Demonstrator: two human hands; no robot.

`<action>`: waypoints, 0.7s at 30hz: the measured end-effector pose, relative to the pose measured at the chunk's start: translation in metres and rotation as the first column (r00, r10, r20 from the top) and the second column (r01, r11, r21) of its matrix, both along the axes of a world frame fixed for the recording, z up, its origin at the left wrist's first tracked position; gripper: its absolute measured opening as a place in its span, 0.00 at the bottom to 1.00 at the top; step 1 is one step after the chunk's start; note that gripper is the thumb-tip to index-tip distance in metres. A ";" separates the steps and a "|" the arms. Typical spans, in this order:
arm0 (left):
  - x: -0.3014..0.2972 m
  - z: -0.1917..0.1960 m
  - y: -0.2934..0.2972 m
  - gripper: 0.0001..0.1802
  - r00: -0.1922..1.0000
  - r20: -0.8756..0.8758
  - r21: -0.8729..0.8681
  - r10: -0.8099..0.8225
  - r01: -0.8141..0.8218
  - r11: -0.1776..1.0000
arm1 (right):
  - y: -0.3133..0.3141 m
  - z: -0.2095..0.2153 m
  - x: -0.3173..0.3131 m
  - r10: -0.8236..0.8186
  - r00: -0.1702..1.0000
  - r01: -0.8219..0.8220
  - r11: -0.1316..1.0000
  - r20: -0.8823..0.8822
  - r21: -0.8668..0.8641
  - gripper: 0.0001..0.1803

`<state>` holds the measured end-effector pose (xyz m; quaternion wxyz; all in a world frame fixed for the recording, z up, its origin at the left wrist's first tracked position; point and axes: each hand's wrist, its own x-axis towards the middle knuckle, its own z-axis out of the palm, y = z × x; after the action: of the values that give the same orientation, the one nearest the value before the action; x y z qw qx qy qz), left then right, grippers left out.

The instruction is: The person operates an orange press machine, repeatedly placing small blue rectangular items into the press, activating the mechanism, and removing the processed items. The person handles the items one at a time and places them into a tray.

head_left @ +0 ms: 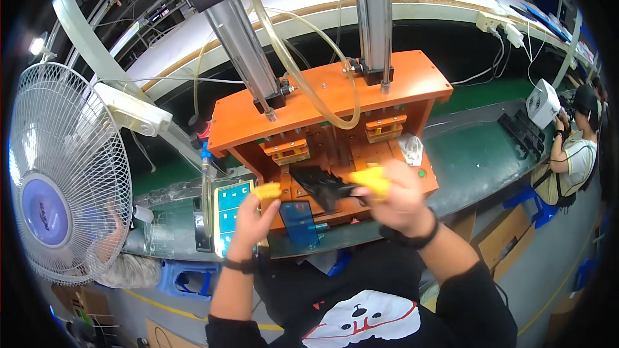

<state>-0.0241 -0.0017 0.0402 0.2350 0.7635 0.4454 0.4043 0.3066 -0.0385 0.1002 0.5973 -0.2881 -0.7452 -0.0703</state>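
My right hand (403, 200), its fingertips in yellow covers, is closed on a black plastic-looking part (320, 187). Motion blurs the part, so its exact kind cannot be made out. It hangs in front of an orange press (329, 93) with two upright cylinders. My left hand (251, 218), also with yellow fingertip covers, is to the left of the part and apart from it. Its thumb and fingers are spread with nothing between them. Between my hands, a dark blue glossy panel (299, 225) stands at the press's front edge.
A large fan (71, 174) fills the left side. A tray with light blue panels (232, 209) lies left of the press on the green bench (461, 154). Black parts (521, 134) and a small white fan (543, 103) are at right, near another person (577, 148). Clear hoses loop above.
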 end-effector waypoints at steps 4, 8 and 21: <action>0.022 0.021 0.052 0.18 0.987 -0.131 -0.140 -0.089 0.071 0.988 | -0.075 -0.026 0.088 -0.305 0.824 0.124 0.920 -0.477 -0.373 0.13; 0.040 0.011 0.103 0.21 0.923 -0.380 -0.136 -0.057 0.005 0.991 | -0.105 -0.098 0.182 -0.284 0.198 -0.122 0.943 -0.938 -0.311 0.10; 0.034 -0.041 0.170 0.24 0.857 -0.508 -0.066 0.091 -0.143 0.987 | 0.032 -0.287 0.329 -0.485 -0.117 -0.375 0.830 -0.867 -0.413 0.15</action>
<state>0.0100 0.1686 -0.0003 0.1240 0.8010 0.5567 0.1817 0.6354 -0.0063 -0.1865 0.8273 -0.4311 -0.0075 0.3601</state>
